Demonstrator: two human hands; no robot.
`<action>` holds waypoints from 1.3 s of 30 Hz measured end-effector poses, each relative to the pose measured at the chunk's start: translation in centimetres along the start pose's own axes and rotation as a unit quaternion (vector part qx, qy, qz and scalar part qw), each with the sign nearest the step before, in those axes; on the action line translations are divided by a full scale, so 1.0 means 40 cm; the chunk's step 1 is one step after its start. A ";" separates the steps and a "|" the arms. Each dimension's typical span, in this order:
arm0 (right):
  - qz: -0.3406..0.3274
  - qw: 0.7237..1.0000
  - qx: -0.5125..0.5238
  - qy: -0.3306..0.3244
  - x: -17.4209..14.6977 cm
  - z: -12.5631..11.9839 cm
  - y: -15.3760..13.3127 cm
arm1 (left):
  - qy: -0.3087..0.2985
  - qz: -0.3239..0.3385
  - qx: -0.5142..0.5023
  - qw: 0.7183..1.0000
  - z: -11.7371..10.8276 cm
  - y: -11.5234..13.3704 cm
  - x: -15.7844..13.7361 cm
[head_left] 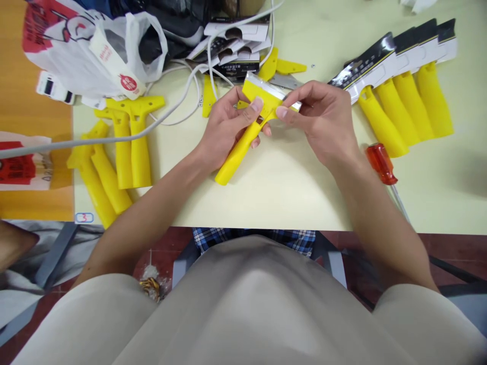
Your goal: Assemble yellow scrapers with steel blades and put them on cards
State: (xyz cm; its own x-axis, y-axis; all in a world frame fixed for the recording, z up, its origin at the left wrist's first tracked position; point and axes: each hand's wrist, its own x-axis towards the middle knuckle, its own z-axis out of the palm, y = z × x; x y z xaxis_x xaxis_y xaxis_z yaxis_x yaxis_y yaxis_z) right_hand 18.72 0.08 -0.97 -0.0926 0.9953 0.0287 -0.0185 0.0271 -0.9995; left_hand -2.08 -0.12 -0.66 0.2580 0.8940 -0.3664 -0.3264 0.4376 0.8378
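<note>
A yellow scraper (240,152) with a metal blade along its head is held above the table, its handle slanting down to the left. My left hand (232,119) is closed around the scraper's neck, thumb flat on the yellow head. With thumb and forefinger my right hand (317,116) pinches the right end of the same head, near the blade. Behind the scraper lie loose yellow head pieces (291,66) and a metal blade (285,81). Beside my right forearm rests a screwdriver (381,163) with a red handle.
Several yellow handles (140,147) lie at the left. On the right, several scrapers (384,121) sit in black-and-white card sleeves. Grey cables (152,132) cross the left half, near a plastic bag (76,45) and stacked card sleeves (238,68). Part of another person (15,246) shows at the left edge.
</note>
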 end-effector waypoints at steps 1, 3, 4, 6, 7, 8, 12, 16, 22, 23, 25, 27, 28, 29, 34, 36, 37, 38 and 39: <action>0.008 1.000 -0.002 -0.009 0.001 -0.005 -0.004 | 0.000 0.000 0.001 1.000 -0.001 -0.001 0.000; 0.025 0.999 -0.014 -0.022 0.003 -0.014 -0.011 | -0.005 0.003 0.000 1.000 -0.003 -0.004 0.001; 0.032 0.999 -0.023 -0.026 0.003 -0.016 -0.014 | -0.009 0.005 -0.002 1.000 -0.004 -0.005 0.001; 0.033 0.999 -0.038 -0.013 0.002 -0.016 -0.017 | -0.018 0.012 -0.004 1.000 -0.007 -0.006 0.002; 0.029 0.999 -0.042 0.000 0.001 -0.014 -0.016 | -0.023 0.015 -0.004 1.000 -0.008 -0.006 0.002; 0.025 0.999 -0.042 0.011 -0.001 -0.011 -0.015 | -0.027 0.019 -0.003 0.999 -0.009 -0.006 0.002; 0.035 0.999 -0.013 0.029 -0.005 -0.002 -0.008 | -0.026 0.014 0.001 1.000 -0.011 -0.003 0.000; 0.025 0.999 -0.028 0.004 0.006 -0.011 -0.021 | 0.000 -0.007 -0.003 1.000 -0.007 0.002 -0.001; -0.071 0.963 -0.257 0.027 -0.067 -0.112 -0.113 | -0.015 0.022 0.016 1.000 -0.003 0.007 0.006; -0.077 0.935 -0.340 0.060 -0.101 -0.145 -0.124 | -0.020 0.028 0.015 0.999 -0.005 0.006 0.008; -0.049 0.862 -0.498 0.084 -0.177 -0.217 -0.134 | -0.037 0.037 0.007 0.999 -0.008 0.002 0.013; 0.038 0.781 -0.619 0.071 -0.246 -0.282 -0.122 | -0.060 0.045 -0.004 0.997 -0.012 -0.003 0.017; 0.078 0.747 -0.657 0.064 -0.272 -0.306 -0.111 | -0.068 0.048 -0.008 0.997 -0.014 -0.005 0.018; 0.088 0.727 -0.678 0.063 -0.291 -0.324 -0.097 | -0.072 0.047 -0.010 0.996 -0.015 -0.006 0.020; 0.075 0.682 -0.722 0.088 -0.304 -0.310 -0.046 | -0.058 0.032 -0.021 0.998 -0.015 -0.004 0.020; 0.128 0.668 -0.729 0.076 -0.295 -0.280 -0.062 | -0.065 0.030 -0.028 0.997 -0.014 -0.003 0.017; 0.150 0.668 -0.726 0.071 -0.291 -0.265 -0.081 | -0.071 0.029 -0.031 0.997 -0.014 -0.003 0.015; 0.159 0.675 -0.717 0.071 -0.288 -0.250 -0.107 | -0.080 0.029 -0.036 0.996 -0.014 -0.003 0.013; 0.148 0.692 -0.702 0.074 -0.284 -0.236 -0.140 | -0.089 0.027 -0.042 0.995 -0.013 -0.004 0.011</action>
State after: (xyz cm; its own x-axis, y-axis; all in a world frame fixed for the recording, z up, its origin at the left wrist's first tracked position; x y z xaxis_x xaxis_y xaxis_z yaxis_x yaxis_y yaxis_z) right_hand 29.28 -10.51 4.16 0.2206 0.9722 -0.0786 0.9753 -0.2208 0.0059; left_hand -2.40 0.25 -1.18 0.3926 0.8885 -0.2375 -0.4165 0.4020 0.8154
